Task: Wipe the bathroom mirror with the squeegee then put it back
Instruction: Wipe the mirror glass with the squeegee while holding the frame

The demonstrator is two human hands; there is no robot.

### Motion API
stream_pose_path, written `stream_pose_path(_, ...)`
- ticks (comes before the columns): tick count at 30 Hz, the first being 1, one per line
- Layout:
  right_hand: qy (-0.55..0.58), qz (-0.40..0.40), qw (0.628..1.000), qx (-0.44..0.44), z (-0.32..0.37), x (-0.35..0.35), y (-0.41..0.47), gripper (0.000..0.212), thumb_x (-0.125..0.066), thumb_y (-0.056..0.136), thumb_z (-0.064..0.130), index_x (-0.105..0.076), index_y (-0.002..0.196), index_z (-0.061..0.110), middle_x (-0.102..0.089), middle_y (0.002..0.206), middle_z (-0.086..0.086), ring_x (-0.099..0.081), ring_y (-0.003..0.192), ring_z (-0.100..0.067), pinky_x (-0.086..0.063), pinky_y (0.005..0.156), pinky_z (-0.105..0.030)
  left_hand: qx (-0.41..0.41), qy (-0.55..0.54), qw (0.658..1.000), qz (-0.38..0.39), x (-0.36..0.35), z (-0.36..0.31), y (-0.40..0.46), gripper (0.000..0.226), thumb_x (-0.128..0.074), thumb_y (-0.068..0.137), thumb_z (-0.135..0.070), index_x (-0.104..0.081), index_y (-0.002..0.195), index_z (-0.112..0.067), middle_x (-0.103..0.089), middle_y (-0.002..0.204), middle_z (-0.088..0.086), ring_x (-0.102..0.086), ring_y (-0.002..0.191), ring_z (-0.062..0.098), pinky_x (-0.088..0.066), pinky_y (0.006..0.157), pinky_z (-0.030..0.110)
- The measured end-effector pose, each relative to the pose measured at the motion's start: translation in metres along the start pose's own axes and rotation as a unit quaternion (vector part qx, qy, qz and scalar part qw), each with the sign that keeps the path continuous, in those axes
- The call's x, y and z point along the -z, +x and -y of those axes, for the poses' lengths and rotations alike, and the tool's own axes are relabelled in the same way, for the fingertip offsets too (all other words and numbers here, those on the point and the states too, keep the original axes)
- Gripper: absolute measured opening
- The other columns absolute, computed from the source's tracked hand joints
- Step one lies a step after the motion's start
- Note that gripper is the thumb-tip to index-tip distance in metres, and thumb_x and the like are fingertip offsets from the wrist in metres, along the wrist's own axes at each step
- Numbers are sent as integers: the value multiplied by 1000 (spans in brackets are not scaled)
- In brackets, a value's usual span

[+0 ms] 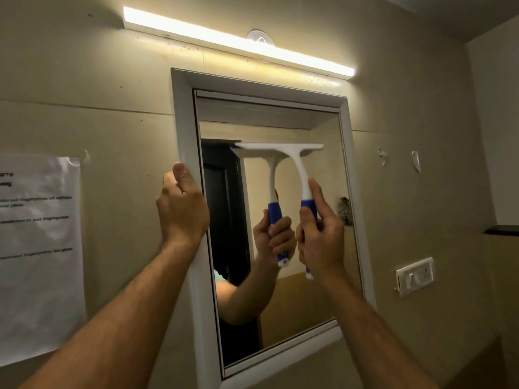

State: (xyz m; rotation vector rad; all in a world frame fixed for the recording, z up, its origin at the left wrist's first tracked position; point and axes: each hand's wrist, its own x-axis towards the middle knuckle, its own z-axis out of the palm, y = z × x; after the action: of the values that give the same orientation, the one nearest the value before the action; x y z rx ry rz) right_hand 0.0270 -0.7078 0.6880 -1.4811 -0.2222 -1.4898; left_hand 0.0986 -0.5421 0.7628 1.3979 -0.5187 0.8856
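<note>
Forearms: two bare forearms rise from the bottom edge, nearest the camera, one on each side of the mirror.
Left hand [182,209]: curled round the left side of the frame [182,130], thumb up along the white edge, fingers tucked behind it; it holds nothing else.
Right hand [320,234]: wrapped round the blue grip of the squeegee [297,164], fingers up along the handle's right side, thumb on its left.
Squeegee: one, white with a blue grip; the blade sits level at the top, against the glass in the upper middle of the mirror, the handle curving down into the hand. Its tip shows white below the palm.
Mirror [317,290]: one, tall, in a white frame on a beige wall [421,136]. It looks tilted from this angle.
Reflections: one copy of the squeegee and one of the holding hand and arm, just left of the real ones; a dark doorway behind them.
Light [238,43]: one lit tube, slanting above the mirror.
Suction hook [259,37]: one clear cup, on the wall just above the tube's middle.
Paper [39,248]: one printed sheet on the wall, left of the mirror; the text is too blurred to read.
Switch [415,275]: one white plate, right of the mirror, low.
Tape scraps: two small bits on the wall, upper right of the mirror.
Shelf [502,230]: one dark ledge at the right edge.
</note>
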Motion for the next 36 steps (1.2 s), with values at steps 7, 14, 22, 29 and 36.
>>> stream_pose_path(7,41,-1,999,-30,24,8,24,41,-52,98,23,-52,135,41,-66,74,5,-50,51,-12,-45,41,-21,-8,5,1000,-4,1,2,1,45,-18,105,-37,-50,117,-7,-37,68,-12,-35,58,-3,-29,44,-8)
stream_pose_path(14,-29,-4,1000,7,7,6,46,42,-49,100,27,-45,136,48,-59,129,-15,-55,61,-5,-46,51,-13,-8,23,1000,-16,0,1,3,48,-17,104,-41,-50,99,-6,-46,66,0,-43,57,6,-36,40,9)
stream_pose_path(22,37,27,997,-67,-1,35,-5,41,-49,100,22,-53,130,49,-61,67,-1,-44,48,-15,-41,40,-21,-16,35,999,-16,-2,6,3,53,-16,103,-44,-50,100,-3,-47,70,2,-45,61,8,-27,49,22)
stream_pose_path(29,65,-41,996,-44,25,21,64,35,-57,95,27,-61,128,35,-69,86,-12,-45,43,-15,-41,37,-24,-29,32,999,-23,-4,4,3,53,-17,105,-39,-51,118,0,-44,85,-1,-37,82,17,-25,72,29)
stream_pose_path(36,81,-40,994,-60,4,20,40,40,-61,79,44,-63,119,45,-64,124,-21,-49,48,-10,-44,42,-19,-27,42,998,-24,-4,7,6,54,-15,103,-43,-52,107,-4,-49,89,10,-45,83,23,-28,72,34)
